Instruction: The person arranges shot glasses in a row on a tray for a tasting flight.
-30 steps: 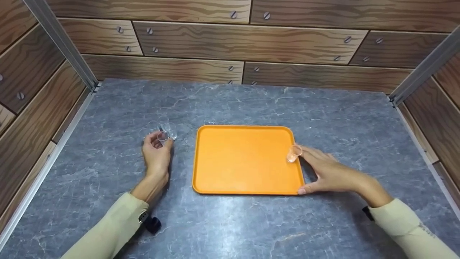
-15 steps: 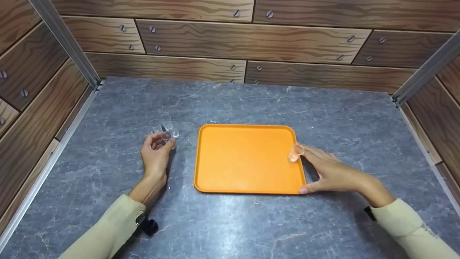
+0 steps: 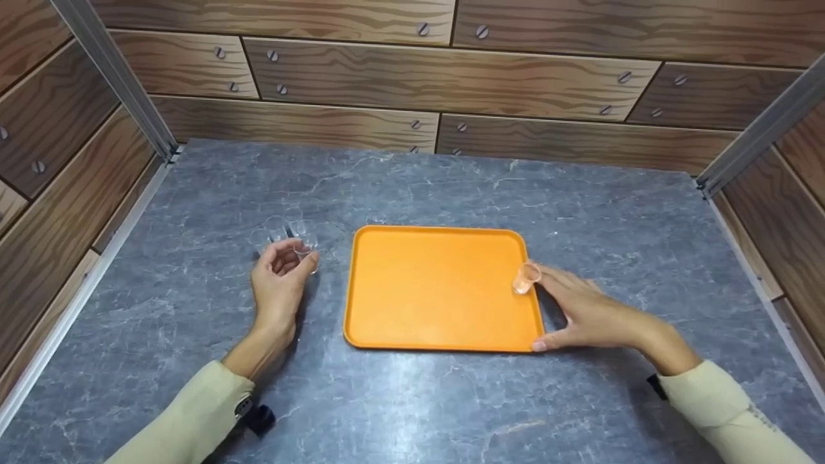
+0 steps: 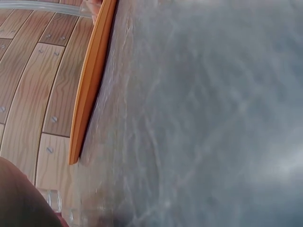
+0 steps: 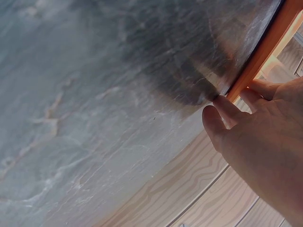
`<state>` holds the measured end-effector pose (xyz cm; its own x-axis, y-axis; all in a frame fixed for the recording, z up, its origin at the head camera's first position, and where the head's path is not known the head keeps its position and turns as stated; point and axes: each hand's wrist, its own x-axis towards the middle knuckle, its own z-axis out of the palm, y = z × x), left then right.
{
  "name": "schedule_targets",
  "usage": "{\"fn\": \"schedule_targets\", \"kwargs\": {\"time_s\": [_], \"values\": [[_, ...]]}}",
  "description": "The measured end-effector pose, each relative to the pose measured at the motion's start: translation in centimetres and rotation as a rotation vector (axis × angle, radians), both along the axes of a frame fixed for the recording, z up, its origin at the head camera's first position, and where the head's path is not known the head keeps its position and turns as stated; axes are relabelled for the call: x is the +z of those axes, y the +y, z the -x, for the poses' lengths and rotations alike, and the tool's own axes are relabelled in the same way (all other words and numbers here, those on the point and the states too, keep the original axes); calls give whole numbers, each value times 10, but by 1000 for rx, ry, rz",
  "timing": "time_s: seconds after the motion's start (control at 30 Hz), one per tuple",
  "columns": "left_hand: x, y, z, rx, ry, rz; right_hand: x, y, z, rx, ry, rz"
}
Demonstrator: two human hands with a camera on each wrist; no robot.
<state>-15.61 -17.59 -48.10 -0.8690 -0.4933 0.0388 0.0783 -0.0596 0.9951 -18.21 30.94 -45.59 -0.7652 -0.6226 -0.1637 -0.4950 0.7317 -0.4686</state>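
My left hand (image 3: pixel 277 277) is low over the table, left of the tray, its curled fingers and thumb round a small clear plastic cup (image 3: pixel 307 247). Just beyond that hand are more small clear cups (image 3: pixel 274 231), partly hidden by the fingers. An orange rectangular tray (image 3: pixel 438 290) lies flat in the middle. Along its right edge rests my right hand (image 3: pixel 577 306), fingers extended and thumb touching the near right corner. Another clear cup (image 3: pixel 526 278) is at the tray's right rim, right by the index fingertip. In the right wrist view, fingertips meet the tray's side.
The grey marbled table (image 3: pixel 412 187) is bounded by wood-patterned panels (image 3: pixel 361 71) at the back and sides, with metal posts at the corners. A black device (image 3: pixel 260 420) is strapped at the left wrist.
My left hand has shifted slightly toward me, its fingers working at the small cups. The right hand, its cup and the tray stay about where they were.
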Motion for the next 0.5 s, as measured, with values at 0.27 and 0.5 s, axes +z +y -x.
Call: {"fn": "schedule_targets", "kwargs": {"time_s": [0.27,0.5], "values": [[2,3,-4,-16,9,2,-1,-1,-2,-16,-14,-9],[3,14,-7,-54,45,-4,0,0,-1,-2,-2,-3]]}}
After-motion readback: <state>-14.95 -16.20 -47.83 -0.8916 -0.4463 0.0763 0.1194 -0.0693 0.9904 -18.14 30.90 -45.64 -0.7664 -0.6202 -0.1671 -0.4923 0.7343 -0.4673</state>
